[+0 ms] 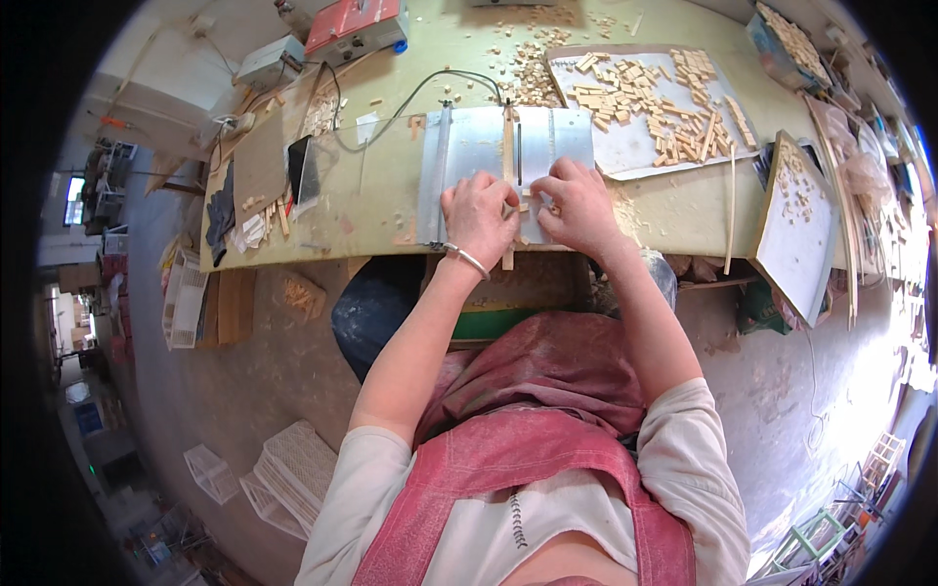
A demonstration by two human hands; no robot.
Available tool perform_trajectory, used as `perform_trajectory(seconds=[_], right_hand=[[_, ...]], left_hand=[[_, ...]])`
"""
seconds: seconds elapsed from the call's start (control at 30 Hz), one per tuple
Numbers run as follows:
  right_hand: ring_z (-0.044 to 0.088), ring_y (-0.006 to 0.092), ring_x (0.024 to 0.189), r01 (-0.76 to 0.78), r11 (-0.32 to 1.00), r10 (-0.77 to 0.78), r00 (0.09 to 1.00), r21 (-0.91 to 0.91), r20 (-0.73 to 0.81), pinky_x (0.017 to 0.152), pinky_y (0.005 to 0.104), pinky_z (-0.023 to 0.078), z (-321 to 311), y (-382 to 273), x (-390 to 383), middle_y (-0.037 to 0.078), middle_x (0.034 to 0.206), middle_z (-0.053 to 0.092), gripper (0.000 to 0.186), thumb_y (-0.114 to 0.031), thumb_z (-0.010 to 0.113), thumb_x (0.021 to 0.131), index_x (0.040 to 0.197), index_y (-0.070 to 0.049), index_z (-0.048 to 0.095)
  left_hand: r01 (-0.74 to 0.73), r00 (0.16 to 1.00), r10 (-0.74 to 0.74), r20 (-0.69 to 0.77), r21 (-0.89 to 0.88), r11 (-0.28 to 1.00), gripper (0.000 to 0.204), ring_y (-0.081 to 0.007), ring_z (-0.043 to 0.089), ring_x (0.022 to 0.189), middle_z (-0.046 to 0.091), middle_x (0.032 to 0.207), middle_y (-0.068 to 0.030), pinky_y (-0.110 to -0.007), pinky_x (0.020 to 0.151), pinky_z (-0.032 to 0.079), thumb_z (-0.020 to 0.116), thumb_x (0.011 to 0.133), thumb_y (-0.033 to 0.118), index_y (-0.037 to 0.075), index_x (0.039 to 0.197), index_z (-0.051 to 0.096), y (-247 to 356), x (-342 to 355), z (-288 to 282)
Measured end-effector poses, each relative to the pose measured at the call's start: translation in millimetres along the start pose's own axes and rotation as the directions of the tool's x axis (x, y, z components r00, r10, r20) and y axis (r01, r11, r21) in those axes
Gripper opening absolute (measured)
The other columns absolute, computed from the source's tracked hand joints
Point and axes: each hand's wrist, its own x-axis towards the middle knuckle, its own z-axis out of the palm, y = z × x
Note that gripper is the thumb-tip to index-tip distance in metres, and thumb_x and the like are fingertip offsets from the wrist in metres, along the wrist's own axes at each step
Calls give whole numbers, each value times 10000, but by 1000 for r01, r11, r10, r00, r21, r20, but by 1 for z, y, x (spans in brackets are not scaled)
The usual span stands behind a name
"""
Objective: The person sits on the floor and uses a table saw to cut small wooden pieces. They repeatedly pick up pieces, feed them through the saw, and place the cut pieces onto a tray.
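A flat silver metal plate point(469, 146) with a dark slot lies at the bench's near edge. A narrow wooden strip point(508, 146) runs along it, its near end sticking out past the edge. My left hand point(479, 217) rests on the plate left of the strip, its fingers curled closed at the strip; what they grip is hidden. To the right of the slot, my right hand point(580, 210) is closed in a pinch, with a small pale wooden piece point(555, 209) showing at its fingertips. Small wood bits lie between the hands.
Many small wooden blocks lie on a white tray point(625, 146) at the back right. Another tilted board point(796, 225) holds wood bits. A phone point(301, 168), a dark glove point(223, 210) and a red box point(354, 27) are on the left. A cable point(415, 103) crosses behind the plate.
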Motion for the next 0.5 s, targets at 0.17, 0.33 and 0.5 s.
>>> perform_trajectory(seconds=[0.17,0.33,0.5], right_hand=[[596,295,998,19,1000,-19,999,2,-41,863,428,461,1,-9,-6,76,989,608,248,-128,722,772,1016,-115,765],[603,280,986,61,997,-64,996,-50,-66,845,417,455,18,-10,-7,54,953,615,94,-142,717,807,886,-117,761],[606,264,959,45,996,-54,993,-79,-107,841,409,452,20,-11,-8,41,916,610,49,-133,699,815,818,-127,748]], left_hand=[[50,999,-50,2,-12,999,225,-285,624,1062,634,1028,-41,-443,942,403,801,748,180,170,951,705,1,-1,-2],[34,999,-33,23,-26,999,242,-285,629,1085,636,1044,-45,-440,942,406,808,746,181,168,964,702,-2,1,1],[43,997,-41,65,-17,999,241,-275,634,1063,635,1041,-34,-429,932,408,803,743,176,168,962,702,-2,3,0]])
